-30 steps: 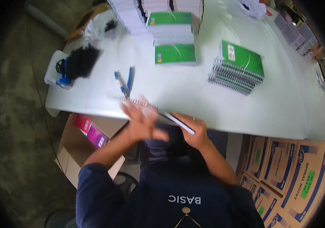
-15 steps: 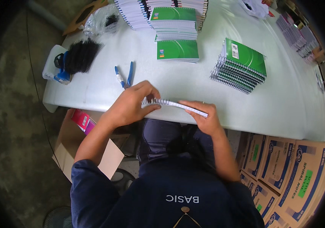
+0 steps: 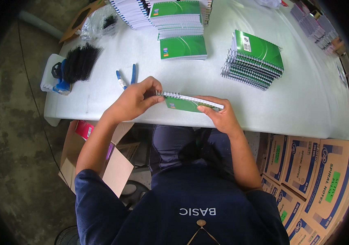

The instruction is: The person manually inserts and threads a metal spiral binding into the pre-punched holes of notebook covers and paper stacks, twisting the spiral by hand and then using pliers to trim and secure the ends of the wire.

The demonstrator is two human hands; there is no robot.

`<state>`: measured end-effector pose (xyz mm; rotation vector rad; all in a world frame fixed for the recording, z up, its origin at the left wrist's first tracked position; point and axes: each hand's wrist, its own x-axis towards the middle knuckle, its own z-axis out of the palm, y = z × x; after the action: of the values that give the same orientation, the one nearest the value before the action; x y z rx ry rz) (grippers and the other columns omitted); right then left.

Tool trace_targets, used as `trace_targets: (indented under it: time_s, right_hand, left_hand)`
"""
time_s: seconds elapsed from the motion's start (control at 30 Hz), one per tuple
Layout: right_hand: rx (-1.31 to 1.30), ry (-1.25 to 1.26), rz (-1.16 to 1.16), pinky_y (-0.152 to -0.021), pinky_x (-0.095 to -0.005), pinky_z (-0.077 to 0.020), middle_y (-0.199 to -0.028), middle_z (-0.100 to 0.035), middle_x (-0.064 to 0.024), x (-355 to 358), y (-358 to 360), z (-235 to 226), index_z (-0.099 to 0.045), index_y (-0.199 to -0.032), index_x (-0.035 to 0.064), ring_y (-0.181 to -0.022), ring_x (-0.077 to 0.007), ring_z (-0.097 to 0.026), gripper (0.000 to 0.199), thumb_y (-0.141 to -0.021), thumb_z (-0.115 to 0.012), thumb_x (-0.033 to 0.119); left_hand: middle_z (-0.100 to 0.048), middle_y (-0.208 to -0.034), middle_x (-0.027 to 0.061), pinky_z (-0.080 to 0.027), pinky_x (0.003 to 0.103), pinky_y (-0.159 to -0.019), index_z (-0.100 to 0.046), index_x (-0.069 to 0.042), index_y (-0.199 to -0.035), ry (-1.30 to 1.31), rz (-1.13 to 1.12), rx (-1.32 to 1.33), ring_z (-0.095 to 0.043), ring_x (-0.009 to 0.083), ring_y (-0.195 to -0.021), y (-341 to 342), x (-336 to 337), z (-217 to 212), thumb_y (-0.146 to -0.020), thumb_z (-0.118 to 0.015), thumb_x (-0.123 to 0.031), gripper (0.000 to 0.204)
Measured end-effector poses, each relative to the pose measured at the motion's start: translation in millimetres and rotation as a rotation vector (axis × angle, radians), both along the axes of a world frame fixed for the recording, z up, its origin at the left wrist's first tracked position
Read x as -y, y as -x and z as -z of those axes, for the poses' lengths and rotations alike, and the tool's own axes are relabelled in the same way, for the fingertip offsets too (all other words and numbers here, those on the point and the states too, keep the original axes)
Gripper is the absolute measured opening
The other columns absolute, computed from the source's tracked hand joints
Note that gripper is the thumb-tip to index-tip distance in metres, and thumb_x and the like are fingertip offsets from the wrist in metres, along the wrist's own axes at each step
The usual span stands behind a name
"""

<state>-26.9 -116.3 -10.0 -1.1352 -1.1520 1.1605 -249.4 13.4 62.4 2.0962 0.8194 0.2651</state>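
Over the table's near edge I hold a small green-covered notebook point(image 3: 184, 104), its row of punched holes turned upward. My right hand point(image 3: 223, 117) grips its right end, thumb on the green cover and fingers behind. A dark spiral coil point(image 3: 170, 94) runs through the holes at the left part of the notebook; the right part of the edge shows no coil. My left hand point(image 3: 135, 98) is closed in a pinch on the coil's left end. Just beyond it lie blue-handled pliers point(image 3: 121, 79), handles spread, their head hidden by that hand.
Bundled black coils point(image 3: 80, 63) lie at the left, beside a white-and-blue container point(image 3: 52, 73). Green notebooks without coils point(image 3: 182, 47) are stacked at the far middle; a coil-bound stack point(image 3: 254, 63) stands right. Cartons point(image 3: 329, 183) sit low right, an open box point(image 3: 117, 173) low left.
The notebook has tilted so its green front cover now shows. My left hand has shifted to the coil's left end. The whole view has shifted slightly.
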Motion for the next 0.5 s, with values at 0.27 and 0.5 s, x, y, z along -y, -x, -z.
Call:
trace_targets:
  time_s: [0.27, 0.5]
  right_hand:
    - [0.003, 0.007, 0.026, -0.083, -0.0252, -0.0458, -0.099, -0.067, -0.0094, -1.0, 0.6, 2.3, -0.063, -0.109, -0.0028, -0.09, -0.0114, -0.058, 0.026, -0.085, -0.061, 0.007]
    - [0.011, 0.01, 0.031, -0.084, -0.0256, -0.0457, -0.1, -0.067, -0.0086, -1.1, -1.1, 4.4, -0.063, -0.108, -0.0027, -0.091, -0.0107, -0.058, 0.025, -0.084, -0.061, 0.006]
  left_hand:
    - [-0.045, -0.069, 0.0006, -0.037, 0.024, -0.06, -0.056, 0.0, -0.086, -0.01, 0.014, 0.05, -0.041, 0.0086, -0.065, 4.7, -7.0, 6.0, -0.092, -0.056, -0.027, 0.027]
    - [-0.041, -0.059, 0.0, -0.035, 0.024, -0.056, -0.057, 0.0, -0.08, 0.116, 0.006, 0.095, -0.037, 0.0095, -0.058, 2.5, -13.0, 12.1, -0.097, -0.044, -0.032, 0.038]
